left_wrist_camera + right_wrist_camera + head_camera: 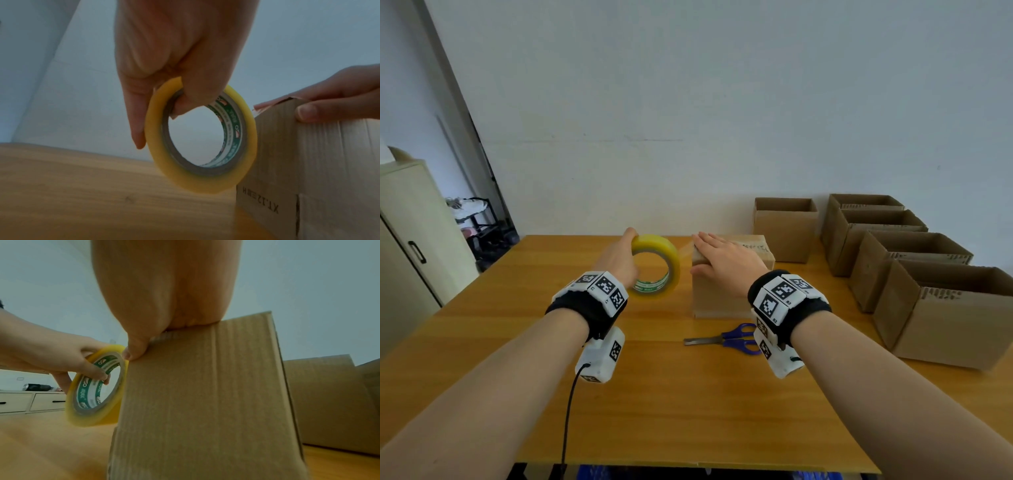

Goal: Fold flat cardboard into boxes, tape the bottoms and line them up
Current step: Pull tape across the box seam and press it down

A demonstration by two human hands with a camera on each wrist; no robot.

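Two hands busy: left hand [619,258] grips tape roll [656,267] beside box [717,298]; right hand [726,262] flat atop.

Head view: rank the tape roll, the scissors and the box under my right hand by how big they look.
1. box
2. tape roll and scissors: look about alike, so unranked; the scissors lie nearer the camera.

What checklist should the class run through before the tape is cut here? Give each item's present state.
1. Left hand grips the tape roll: ok.
2. Right hand presses flat on the upturned box: ok.
3. Roll beside the box's left edge: ok.
4. Tape stuck along the whole seam: cannot tell.
5. Scissors on the table by the right wrist: ok.
6. Finished boxes lined up at right: ok.
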